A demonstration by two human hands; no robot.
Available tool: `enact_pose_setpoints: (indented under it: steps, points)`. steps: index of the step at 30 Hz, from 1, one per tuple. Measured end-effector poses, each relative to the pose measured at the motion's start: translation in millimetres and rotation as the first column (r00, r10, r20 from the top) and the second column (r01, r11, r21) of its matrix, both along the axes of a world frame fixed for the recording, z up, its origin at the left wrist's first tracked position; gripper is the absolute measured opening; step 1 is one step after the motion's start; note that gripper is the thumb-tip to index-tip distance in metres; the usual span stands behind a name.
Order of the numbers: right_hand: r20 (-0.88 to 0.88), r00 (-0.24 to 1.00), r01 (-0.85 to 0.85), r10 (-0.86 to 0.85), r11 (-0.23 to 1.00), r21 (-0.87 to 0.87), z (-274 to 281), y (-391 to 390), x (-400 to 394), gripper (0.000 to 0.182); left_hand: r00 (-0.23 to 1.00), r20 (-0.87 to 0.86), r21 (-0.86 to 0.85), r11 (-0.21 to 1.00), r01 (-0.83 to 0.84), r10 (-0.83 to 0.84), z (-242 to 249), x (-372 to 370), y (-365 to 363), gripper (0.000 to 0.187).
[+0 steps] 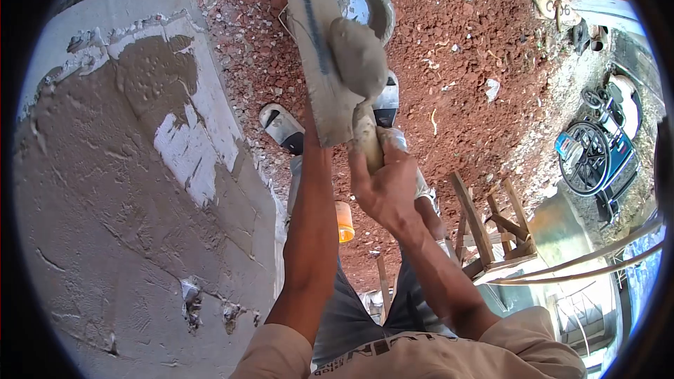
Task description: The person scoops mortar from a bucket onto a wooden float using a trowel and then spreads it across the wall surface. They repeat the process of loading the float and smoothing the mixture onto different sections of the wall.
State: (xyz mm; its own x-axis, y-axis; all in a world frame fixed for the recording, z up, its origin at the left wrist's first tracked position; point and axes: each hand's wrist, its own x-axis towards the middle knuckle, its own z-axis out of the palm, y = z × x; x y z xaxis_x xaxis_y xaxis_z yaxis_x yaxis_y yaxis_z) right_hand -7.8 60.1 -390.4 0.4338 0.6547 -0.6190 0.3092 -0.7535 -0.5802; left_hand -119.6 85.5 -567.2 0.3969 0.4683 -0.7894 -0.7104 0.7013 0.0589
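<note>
Head view: trowel (366, 132) in right hand (387, 188)

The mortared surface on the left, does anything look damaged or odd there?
Yes. Low in the picture, two ragged, broken-looking spots interrupt the mortared surface, which is smoother around them. Higher up, a pale patch stands out against the brown-grey mortar, though it may simply be uncovered so far.

A wheelchair (592, 156) stands right of a wooden frame (510, 227).
</note>
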Motion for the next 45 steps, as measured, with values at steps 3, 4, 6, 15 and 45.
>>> enact_pose_setpoints:
  steps: [3,4,6,15,45]
  points:
    - [0.032,0.999,-0.009,0.007,0.999,0.034,19.4,6.1,-4.7,0.044,0.992,0.098,-0.05,0.996,-0.077,0.081,10.5,11.9,-13.8,0.052]
    - [0.017,1.0,0.008,-0.009,0.998,0.06,24.7,8.0,-7.1,0.047,0.987,0.117,-0.058,0.993,-0.1,0.106,10.6,13.2,-17.5,0.052]
    - [0.009,1.0,0.002,-0.002,1.0,-0.015,30.0,9.7,-10.3,0.047,0.978,0.145,-0.069,0.988,-0.138,0.147,10.1,17.8,-20.7,0.052]
    - [0.02,0.99,-0.143,0.143,0.989,0.03,34.4,18.1,8.1,0.051,0.953,0.199,-0.057,0.974,-0.221,0.228,13.3,16.9,-12.0,0.053]
    - [-0.92,0.044,0.323,-0.39,0.877,-0.356,-98.1,24.8,-40.2,0.062,0.935,0.286,0.022,0.975,-0.223,0.208,41.7,-88.5,-5.2,0.056]
